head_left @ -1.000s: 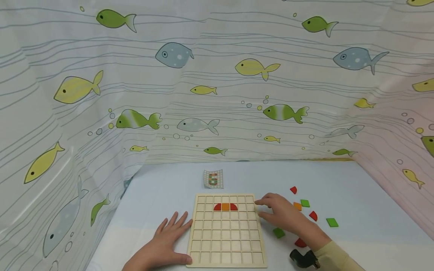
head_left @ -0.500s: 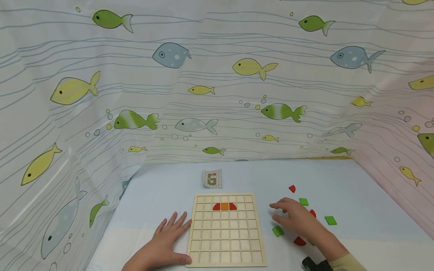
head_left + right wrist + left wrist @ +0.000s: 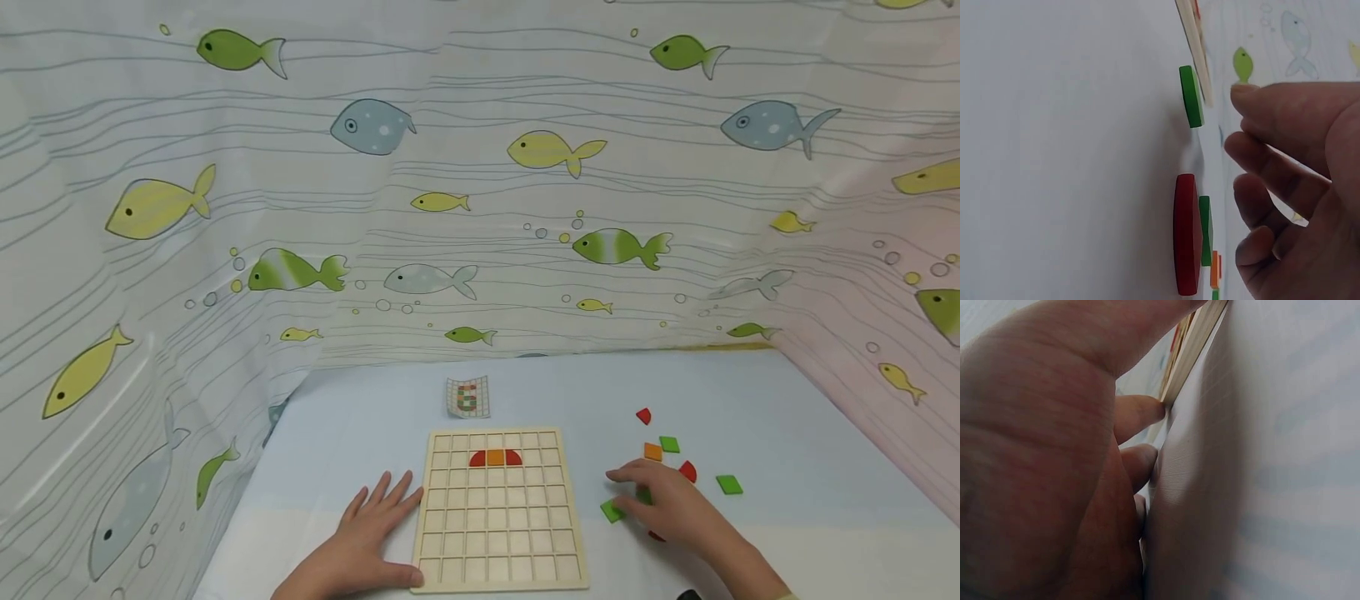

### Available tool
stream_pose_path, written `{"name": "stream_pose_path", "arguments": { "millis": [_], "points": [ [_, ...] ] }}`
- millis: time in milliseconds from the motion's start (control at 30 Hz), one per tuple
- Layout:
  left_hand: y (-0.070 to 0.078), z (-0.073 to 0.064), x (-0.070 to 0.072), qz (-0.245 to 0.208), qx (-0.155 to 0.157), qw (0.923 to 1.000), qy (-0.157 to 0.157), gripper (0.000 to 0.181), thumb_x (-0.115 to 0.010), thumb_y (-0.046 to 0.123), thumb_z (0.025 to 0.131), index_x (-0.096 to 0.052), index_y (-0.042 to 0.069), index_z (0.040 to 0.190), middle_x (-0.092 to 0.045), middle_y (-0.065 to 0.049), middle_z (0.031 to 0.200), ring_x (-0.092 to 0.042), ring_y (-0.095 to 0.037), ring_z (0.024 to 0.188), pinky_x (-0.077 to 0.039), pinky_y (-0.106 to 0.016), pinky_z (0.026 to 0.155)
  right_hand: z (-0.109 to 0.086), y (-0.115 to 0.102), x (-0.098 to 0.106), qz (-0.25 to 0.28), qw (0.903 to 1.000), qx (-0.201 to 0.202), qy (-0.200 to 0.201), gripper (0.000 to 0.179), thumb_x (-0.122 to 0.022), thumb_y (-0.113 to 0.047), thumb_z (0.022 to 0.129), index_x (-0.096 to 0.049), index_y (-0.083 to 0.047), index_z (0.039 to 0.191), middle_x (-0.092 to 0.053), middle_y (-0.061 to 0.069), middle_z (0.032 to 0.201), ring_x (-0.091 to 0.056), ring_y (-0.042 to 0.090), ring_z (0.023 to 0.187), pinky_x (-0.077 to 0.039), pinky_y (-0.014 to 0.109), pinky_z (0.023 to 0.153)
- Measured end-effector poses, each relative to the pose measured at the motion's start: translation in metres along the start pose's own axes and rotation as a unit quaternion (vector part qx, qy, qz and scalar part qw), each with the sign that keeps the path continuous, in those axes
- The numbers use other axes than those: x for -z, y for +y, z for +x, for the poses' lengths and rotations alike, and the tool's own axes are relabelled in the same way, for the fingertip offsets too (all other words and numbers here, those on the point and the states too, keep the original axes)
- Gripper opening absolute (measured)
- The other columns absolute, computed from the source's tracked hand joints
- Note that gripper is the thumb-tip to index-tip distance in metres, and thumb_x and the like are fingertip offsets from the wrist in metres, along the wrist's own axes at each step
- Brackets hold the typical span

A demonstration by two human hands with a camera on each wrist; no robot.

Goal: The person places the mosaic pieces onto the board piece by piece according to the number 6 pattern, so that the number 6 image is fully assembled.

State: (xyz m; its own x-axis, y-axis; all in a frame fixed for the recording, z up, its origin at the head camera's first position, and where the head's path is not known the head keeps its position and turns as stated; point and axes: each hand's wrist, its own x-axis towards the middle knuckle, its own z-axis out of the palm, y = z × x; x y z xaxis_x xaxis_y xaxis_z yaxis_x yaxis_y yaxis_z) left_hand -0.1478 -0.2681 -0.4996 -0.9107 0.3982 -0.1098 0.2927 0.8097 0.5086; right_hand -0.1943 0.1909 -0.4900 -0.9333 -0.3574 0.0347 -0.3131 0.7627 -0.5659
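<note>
My left hand (image 3: pixel 358 533) rests beside the wooden grid board (image 3: pixel 498 543) with its fingers spread, the thumb and fingertips at the left edge. In the board's second row sit a red quarter-circle tile (image 3: pixel 478 459), an orange square tile (image 3: pixel 495 457) and another red quarter-circle tile (image 3: pixel 513 457). Right of the board, my right hand (image 3: pixel 667 504) hovers over loose tiles, fingers loosely bent, holding nothing. Its thumb is nearest a green square tile (image 3: pixel 612 511). A second green tile (image 3: pixel 643 495) and a red tile (image 3: pixel 1186 234) lie partly hidden beneath the hand in the head view.
Behind the right hand lie an orange square (image 3: pixel 653 452), a green square (image 3: pixel 670 444) and red quarter-circles (image 3: pixel 644 416). Another green tile (image 3: pixel 729 484) lies farther right. A small pattern card (image 3: pixel 467 398) is behind the board. A fish-printed curtain (image 3: pixel 450 250) surrounds the table.
My right hand has drawn back from the board's right edge, rightward and nearer, to above the loose tiles. The left hand stays at the board. The view has shifted slightly.
</note>
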Motion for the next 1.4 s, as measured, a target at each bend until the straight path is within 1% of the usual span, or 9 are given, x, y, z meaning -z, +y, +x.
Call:
{"name": "stream_pose_path", "arguments": {
  "millis": [167, 300, 367, 467, 667, 833, 1000, 1233, 1400],
  "points": [
    [-0.001, 0.0, -0.001, 0.006, 0.002, 1.0, 0.002, 0.11, -0.074, 0.073, 0.067, -0.041, 0.012, 0.152, -0.023, -0.014, 0.161, -0.006, -0.047, 0.147, -0.004, -0.069, 0.11, -0.004, 0.004, -0.004, 0.007, 0.9988, 0.043, -0.024, 0.034, -0.076, -0.032, 0.088, -0.072, -0.021, 0.12, -0.065, -0.014, 0.116, -0.06, 0.007, 0.102, -0.055, 0.03, 0.085],
    [-0.002, 0.0, -0.001, 0.011, -0.002, 0.9999, 0.004, 0.109, -0.074, 0.073, 0.067, -0.041, 0.012, 0.152, -0.023, -0.014, 0.161, -0.006, -0.047, 0.147, -0.004, -0.069, 0.11, -0.006, 0.004, -0.006, -0.001, 0.9959, 0.082, -0.038, 0.032, -0.077, -0.027, 0.088, -0.073, -0.018, 0.119, -0.067, -0.012, 0.114, -0.061, 0.008, 0.101, -0.055, 0.031, 0.084],
    [-0.003, 0.0, -0.002, 0.012, -0.001, 0.9999, 0.004, 0.109, -0.074, 0.073, 0.067, -0.041, 0.012, 0.152, -0.023, -0.014, 0.161, -0.006, -0.047, 0.147, -0.004, -0.069, 0.11, -0.006, 0.004, -0.007, -0.007, 0.995, 0.092, -0.04, 0.03, -0.077, -0.025, 0.088, -0.074, -0.018, 0.117, -0.067, -0.012, 0.113, -0.062, 0.009, 0.102, -0.055, 0.033, 0.084],
    [-0.003, -0.001, -0.002, 0.009, 0.001, 1.0, 0.003, 0.109, -0.075, 0.072, 0.067, -0.041, 0.012, 0.152, -0.023, -0.015, 0.161, -0.006, -0.047, 0.146, -0.003, -0.069, 0.11, -0.006, 0.003, -0.008, -0.011, 0.9949, 0.091, -0.041, 0.028, -0.077, -0.023, 0.088, -0.074, -0.018, 0.115, -0.067, -0.014, 0.111, -0.062, 0.009, 0.103, -0.055, 0.034, 0.084],
    [-0.003, -0.001, -0.002, 0.006, 0.003, 1.0, 0.001, 0.109, -0.075, 0.072, 0.067, -0.042, 0.012, 0.151, -0.024, -0.015, 0.161, -0.005, -0.048, 0.146, -0.003, -0.069, 0.11, -0.009, 0.002, -0.011, -0.024, 0.9961, 0.077, -0.035, 0.027, -0.077, -0.023, 0.087, -0.076, -0.02, 0.114, -0.064, -0.02, 0.106, -0.06, 0.005, 0.099, -0.055, 0.033, 0.084],
    [-0.003, -0.001, -0.002, 0.005, -0.001, 1.0, 0.004, 0.109, -0.075, 0.073, 0.067, -0.041, 0.013, 0.152, -0.024, -0.014, 0.161, -0.006, -0.047, 0.147, -0.003, -0.069, 0.11, -0.01, 0.002, -0.011, -0.038, 0.9959, 0.079, -0.024, 0.026, -0.077, -0.024, 0.087, -0.076, -0.019, 0.113, -0.062, -0.021, 0.103, -0.058, 0.004, 0.096, -0.054, 0.031, 0.082],
    [-0.004, -0.001, -0.002, 0.001, -0.004, 1.0, 0.007, 0.108, -0.075, 0.071, 0.067, -0.041, 0.013, 0.152, -0.023, -0.014, 0.161, -0.006, -0.046, 0.147, -0.003, -0.068, 0.11, -0.011, -0.001, -0.011, -0.036, 0.9962, 0.078, -0.014, 0.025, -0.077, -0.027, 0.088, -0.077, -0.019, 0.112, -0.061, -0.021, 0.102, -0.057, 0.003, 0.094, -0.054, 0.03, 0.08],
    [-0.005, -0.001, -0.002, 0.003, -0.008, 0.9999, 0.01, 0.108, -0.075, 0.071, 0.068, -0.041, 0.012, 0.152, -0.024, -0.014, 0.161, -0.006, -0.046, 0.147, -0.003, -0.069, 0.11, -0.01, -0.007, -0.011, -0.038, 0.9973, 0.062, -0.008, 0.027, -0.077, -0.032, 0.088, -0.077, -0.021, 0.112, -0.06, -0.022, 0.102, -0.057, 0.003, 0.095, -0.054, 0.03, 0.081],
    [-0.004, -0.001, -0.002, 0.003, -0.008, 0.9999, 0.008, 0.108, -0.075, 0.071, 0.068, -0.042, 0.013, 0.152, -0.024, -0.014, 0.161, -0.007, -0.046, 0.147, -0.004, -0.069, 0.11, -0.009, -0.011, -0.011, -0.042, 0.9978, 0.051, 0.001, 0.028, -0.078, -0.031, 0.086, -0.077, -0.02, 0.112, -0.06, -0.022, 0.103, -0.058, 0.004, 0.096, -0.054, 0.031, 0.082]
  ]
}}
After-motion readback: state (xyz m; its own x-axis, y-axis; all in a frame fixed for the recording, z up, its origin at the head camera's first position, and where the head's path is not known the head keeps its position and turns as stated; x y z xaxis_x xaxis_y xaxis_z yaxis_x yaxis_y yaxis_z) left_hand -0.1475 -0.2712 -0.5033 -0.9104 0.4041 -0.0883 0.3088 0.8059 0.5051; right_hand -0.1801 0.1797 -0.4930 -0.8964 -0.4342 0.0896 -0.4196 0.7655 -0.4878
